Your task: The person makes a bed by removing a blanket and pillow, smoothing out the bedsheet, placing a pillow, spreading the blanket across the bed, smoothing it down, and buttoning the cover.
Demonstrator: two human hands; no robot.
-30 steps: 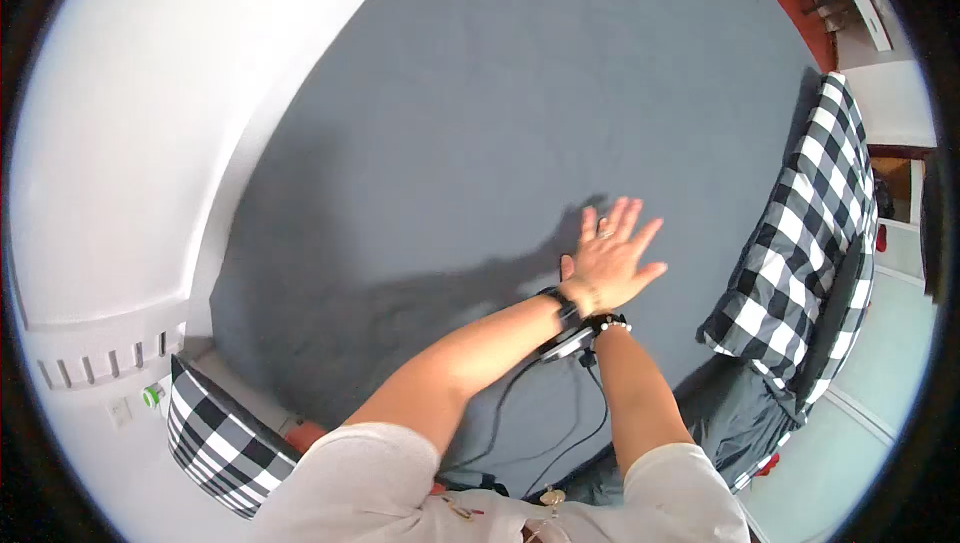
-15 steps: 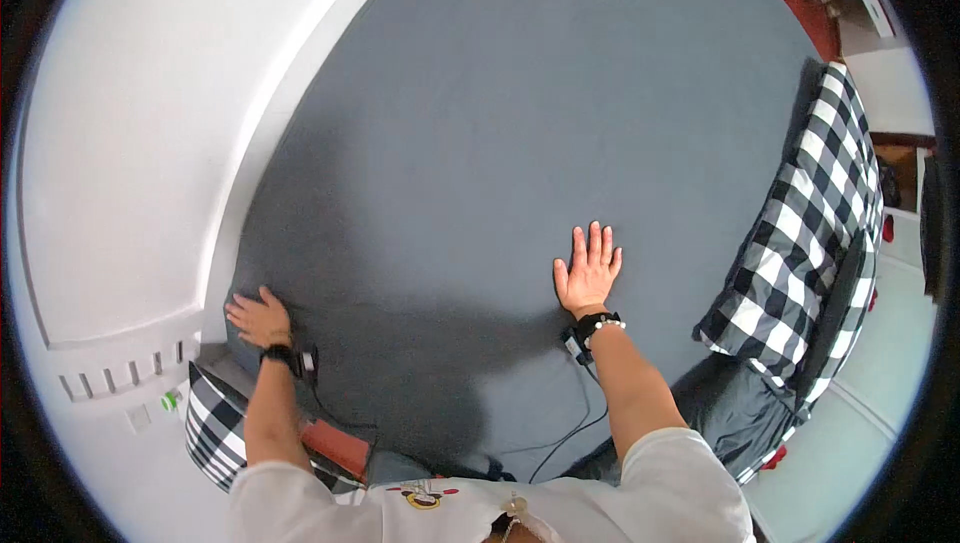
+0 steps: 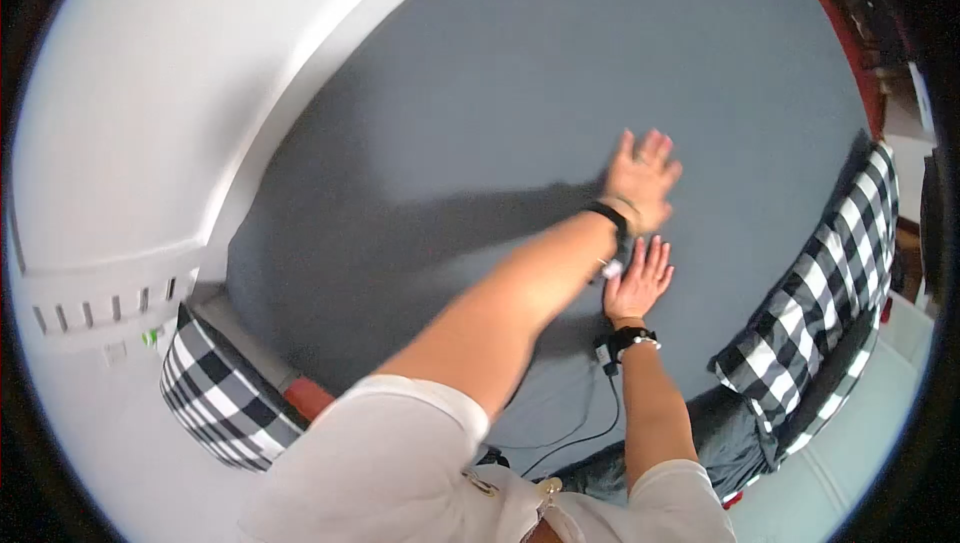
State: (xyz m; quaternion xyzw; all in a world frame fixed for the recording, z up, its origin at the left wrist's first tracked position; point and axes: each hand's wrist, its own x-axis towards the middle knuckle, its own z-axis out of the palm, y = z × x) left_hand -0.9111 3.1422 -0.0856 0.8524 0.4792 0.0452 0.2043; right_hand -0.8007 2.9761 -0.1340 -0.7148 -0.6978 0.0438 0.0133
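Note:
A smooth grey bed sheet spreads over the bed under both arms. My left hand reaches across to the right, fingers spread and slightly blurred, over the sheet; whether it touches the cloth I cannot tell. Just below it, my right hand lies flat on the sheet with its fingers stretched out. Neither hand holds anything. Both wrists wear dark bands, and a small device with a cable sits at the right wrist.
A black-and-white checked pillow rests along the right edge, with dark grey bedding below it. Another checked pillow stands at the lower left near a reddish-brown object. A white wall borders the left side.
My left hand has swung from the far left of the sheet across to just above my right hand. The right hand stays flat on the sheet, and the view has shifted slightly.

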